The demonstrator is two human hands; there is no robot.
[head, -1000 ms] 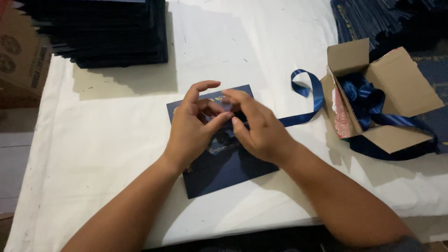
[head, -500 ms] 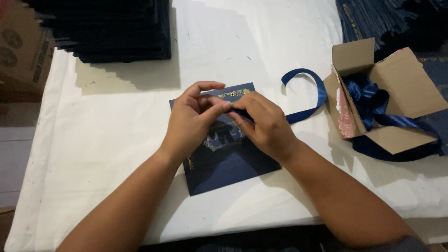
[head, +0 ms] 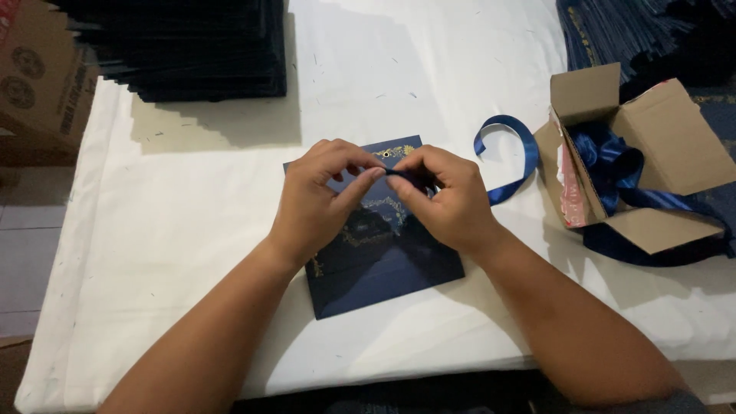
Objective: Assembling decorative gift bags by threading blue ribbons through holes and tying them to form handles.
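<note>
A table covered in a white cloth [head: 192,230] fills most of the frame. At the upper left sits a tall stack of dark navy cards [head: 192,46], with a brown cardboard carton [head: 38,84] beside it at the left edge. More dark navy sheets [head: 636,31] are piled at the upper right. Right of centre, an open cardboard box [head: 667,146] lies on its side, full of loops of glossy blue ribbon.

In the centre lies a dark navy card [head: 383,261] with gold ornament, flat on the cloth and slightly turned. Both forearms reach in from the bottom edge and cover much of its upper half. The left hand [head: 314,207] and right hand [head: 452,203] meet just above the card, thumbs and forefingers pinched closed on the end of a blue ribbon [head: 510,165]. The ribbon curls in an arc to the right of the hands, toward the open box. The pinched end is mostly hidden by the fingers.
</note>
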